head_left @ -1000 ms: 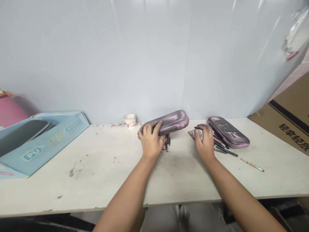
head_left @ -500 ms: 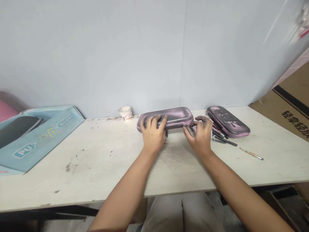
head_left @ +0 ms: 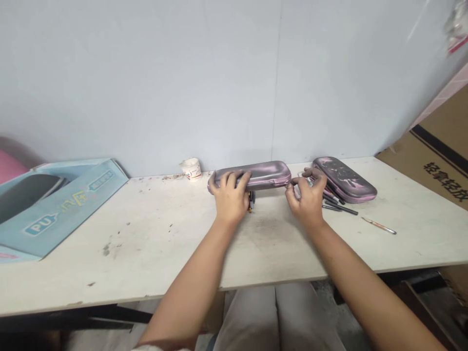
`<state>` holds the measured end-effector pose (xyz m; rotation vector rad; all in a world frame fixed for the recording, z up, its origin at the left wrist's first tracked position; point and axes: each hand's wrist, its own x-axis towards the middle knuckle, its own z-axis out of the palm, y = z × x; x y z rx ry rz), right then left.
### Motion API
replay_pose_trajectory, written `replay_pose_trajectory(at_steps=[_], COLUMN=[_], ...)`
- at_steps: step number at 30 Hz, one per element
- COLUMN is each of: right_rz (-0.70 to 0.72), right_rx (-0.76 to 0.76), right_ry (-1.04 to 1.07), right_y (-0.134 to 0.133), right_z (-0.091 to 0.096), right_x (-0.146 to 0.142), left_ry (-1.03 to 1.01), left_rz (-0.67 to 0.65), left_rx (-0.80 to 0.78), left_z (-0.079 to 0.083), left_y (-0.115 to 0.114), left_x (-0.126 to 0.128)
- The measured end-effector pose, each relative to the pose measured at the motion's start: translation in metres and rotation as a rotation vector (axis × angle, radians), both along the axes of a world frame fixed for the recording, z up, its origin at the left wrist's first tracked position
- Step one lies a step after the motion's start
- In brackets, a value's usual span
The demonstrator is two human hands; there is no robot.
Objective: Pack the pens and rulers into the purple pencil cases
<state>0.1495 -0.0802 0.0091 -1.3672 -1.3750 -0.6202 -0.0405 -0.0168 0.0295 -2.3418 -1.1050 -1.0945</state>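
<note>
The front of the table (head_left: 263, 263) lies on the person's side of the hands. The brush (head_left: 378, 225) rests to the right of the right hand (head_left: 309, 199), well apart from it; the dark pens (head_left: 341, 208) lie just beside that hand. More pens (head_left: 251, 201) show between the hands, partly hidden under the case (head_left: 265, 171), so pressing down hard there would be unwise. The left hand (head_left: 231, 199) is spread over the case's left part and grips it; a firm but light hold should brace it without denting the shell. The right hand is narrowed, thumb and finger close together at the case's right end, by the zip (head_left: 277, 184); whether they hold its pull is too small to tell. A smooth draw along the zip's line, with the left hand resisting, would likely run better than an upward tug, which could snag. Farther off, the second case (head_left: 345, 180) lies beyond the right hand, the cup (head_left: 190, 168) beyond and left of the left hand, near the wall (head_left: 234, 87).
</note>
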Motion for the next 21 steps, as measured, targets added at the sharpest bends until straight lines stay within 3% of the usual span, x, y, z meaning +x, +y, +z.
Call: replay_pose_trajectory(at_steps=[3,6,10,13,17,19,21], right_rz=[-0.017,0.006,0.218,0.377,0.449,0.443,0.423], right_rx=[-0.008,-0.015,-0.127,-0.251,-0.351,-0.322,-0.299], right_ry=[0.093,0.281,0.500,0.567,0.590,0.601,0.606], right_y=[0.000,0.001,0.005,0.010,0.014,0.013,0.012], right_z=[0.004,0.005,0.003,0.002,0.001,0.000,-0.001], right_x=[0.010,0.021,0.026,0.018,0.011,0.013,0.017], left_ry=[-0.067,-0.169,-0.378,-0.691,-1.203,-1.318,-1.336], left_rz=[-0.042,-0.170,-0.424,-0.640,-0.885,-0.911,-0.849], left_rx=[-0.072,-0.184,-0.386,-0.610,-0.880,-1.001,-1.114], left_z=[0.005,0.011,0.014,0.011,0.009,0.009,0.009], left_y=[-0.001,-0.004,-0.006,-0.004,-0.003,-0.003,-0.002], left_x=[-0.002,-0.002,0.005,0.014,0.023,0.023,0.020])
